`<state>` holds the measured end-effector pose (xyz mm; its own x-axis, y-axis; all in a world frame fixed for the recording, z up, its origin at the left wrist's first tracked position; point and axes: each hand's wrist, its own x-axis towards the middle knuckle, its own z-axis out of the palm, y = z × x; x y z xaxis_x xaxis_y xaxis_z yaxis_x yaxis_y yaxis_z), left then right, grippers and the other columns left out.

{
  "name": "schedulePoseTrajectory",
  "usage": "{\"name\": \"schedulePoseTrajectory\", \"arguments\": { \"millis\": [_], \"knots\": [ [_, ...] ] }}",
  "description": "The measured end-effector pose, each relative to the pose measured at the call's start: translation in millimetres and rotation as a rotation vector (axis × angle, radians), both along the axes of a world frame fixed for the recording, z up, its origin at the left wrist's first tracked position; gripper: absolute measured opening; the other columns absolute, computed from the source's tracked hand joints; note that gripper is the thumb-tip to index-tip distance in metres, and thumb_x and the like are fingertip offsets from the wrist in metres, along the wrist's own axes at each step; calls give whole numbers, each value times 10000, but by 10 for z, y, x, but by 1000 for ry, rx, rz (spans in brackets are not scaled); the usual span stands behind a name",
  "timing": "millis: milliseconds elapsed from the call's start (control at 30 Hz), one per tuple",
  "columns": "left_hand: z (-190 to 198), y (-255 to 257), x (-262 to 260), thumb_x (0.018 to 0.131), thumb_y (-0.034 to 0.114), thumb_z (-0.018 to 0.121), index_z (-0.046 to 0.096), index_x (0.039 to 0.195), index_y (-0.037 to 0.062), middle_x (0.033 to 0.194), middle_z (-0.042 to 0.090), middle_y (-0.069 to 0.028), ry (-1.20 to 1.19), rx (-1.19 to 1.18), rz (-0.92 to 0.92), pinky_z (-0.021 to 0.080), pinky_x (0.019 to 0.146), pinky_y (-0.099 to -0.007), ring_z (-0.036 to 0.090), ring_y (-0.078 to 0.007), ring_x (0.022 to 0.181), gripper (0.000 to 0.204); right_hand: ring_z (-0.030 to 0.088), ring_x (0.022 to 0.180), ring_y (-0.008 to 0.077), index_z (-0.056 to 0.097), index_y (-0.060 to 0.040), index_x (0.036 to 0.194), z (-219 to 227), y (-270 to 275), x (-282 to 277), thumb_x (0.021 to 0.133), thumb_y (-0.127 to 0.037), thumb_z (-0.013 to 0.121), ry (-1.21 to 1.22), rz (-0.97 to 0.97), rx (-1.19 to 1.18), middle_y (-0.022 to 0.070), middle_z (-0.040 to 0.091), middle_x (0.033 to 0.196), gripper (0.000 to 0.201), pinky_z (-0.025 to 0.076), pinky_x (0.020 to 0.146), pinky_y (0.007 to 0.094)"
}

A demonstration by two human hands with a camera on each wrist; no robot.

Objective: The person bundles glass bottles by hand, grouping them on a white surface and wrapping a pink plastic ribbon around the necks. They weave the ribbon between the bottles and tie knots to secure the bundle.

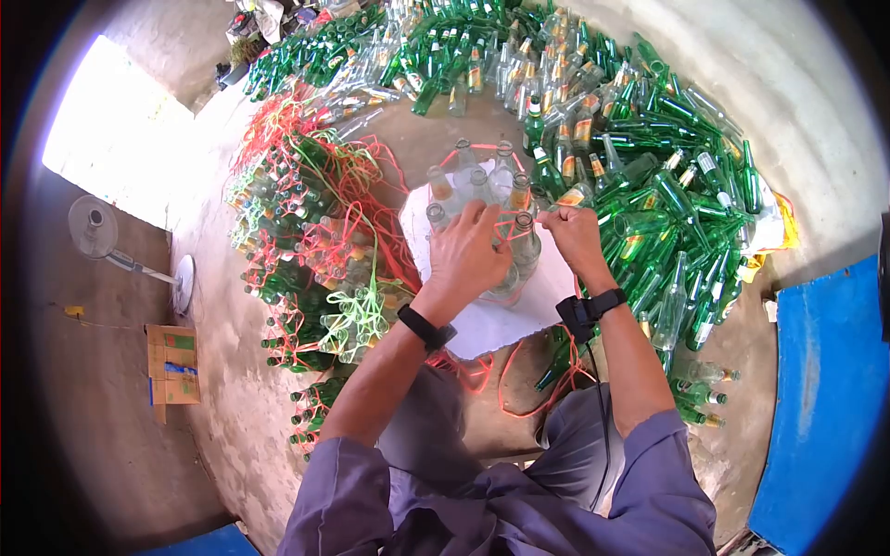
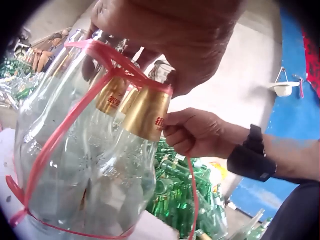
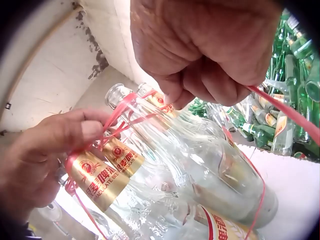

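Observation:
A cluster of clear glass beer bottles (image 1: 526, 252) with gold neck labels stands upright in front of me. Red plastic twine (image 2: 56, 142) runs round the necks, down the side and round the lower bodies. My left hand (image 1: 468, 250) is over the near-left necks; in the right wrist view its thumb (image 3: 92, 130) pinches the twine against them. Just right of the bottles, my right hand (image 1: 575, 239) is curled round a length of twine, whose tail (image 3: 290, 111) trails out past the fist. Part of the left fingers is hidden behind the necks.
Under the bottles lies a white sheet (image 1: 464, 341). Loose green and clear bottles (image 1: 649, 222) are heaped behind and to the right. Tied bottle bundles (image 1: 301, 269) and tangled red twine (image 1: 371, 218) lie left. A fan (image 1: 94, 227) and blue panel (image 1: 825, 389) stand at the sides.

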<state>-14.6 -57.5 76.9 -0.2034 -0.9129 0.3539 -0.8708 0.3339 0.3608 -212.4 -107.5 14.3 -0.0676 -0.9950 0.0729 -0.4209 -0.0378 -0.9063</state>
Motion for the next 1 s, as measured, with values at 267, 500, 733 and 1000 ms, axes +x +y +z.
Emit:
{"name": "schedulePoseTrajectory", "arguments": {
  "millis": [267, 500, 733, 1000],
  "knots": [
    [-16, 19, 28, 744, 203, 679, 617, 1240, 114, 1262, 590, -67, -70, 14, 11, 518, 845, -486, 662, -317, 1017, 507, 432, 446, 135, 701, 20, 702, 79, 20, -81, 848, -264, 750, -77, -33, -32, 96, 542, 502, 323, 373, 467, 340],
    [65, 36, 38, 754, 243, 684, 613, 1249, 134, 1294, 582, -38, -53, 121, 21, 498, 882, -502, 656, -307, 1039, 512, 441, 445, 158, 704, 13, 699, 20, 133, -42, 852, -261, 742, -54, -91, -107, 116, 540, 506, 316, 381, 473, 356],
    [-9, 137, -116, 767, 130, 682, 617, 1216, 85, 1283, 578, -112, -67, -165, 8, 403, 978, -491, 568, -305, 1176, 456, 492, 445, 201, 689, 22, 688, 116, 204, -90, 851, -281, 735, 47, -23, -41, 161, 555, 537, 347, 395, 485, 368],
    [-143, 808, -274, 798, 95, 678, 637, 1138, 47, 1086, 636, -133, 362, 97, -119, 491, 783, -406, 638, -317, 919, 346, 383, 454, 241, 618, 61, 667, 78, 284, -72, 859, -266, 713, 41, 59, -88, 190, 483, 529, 391, 349, 487, 415]
  ]
}}
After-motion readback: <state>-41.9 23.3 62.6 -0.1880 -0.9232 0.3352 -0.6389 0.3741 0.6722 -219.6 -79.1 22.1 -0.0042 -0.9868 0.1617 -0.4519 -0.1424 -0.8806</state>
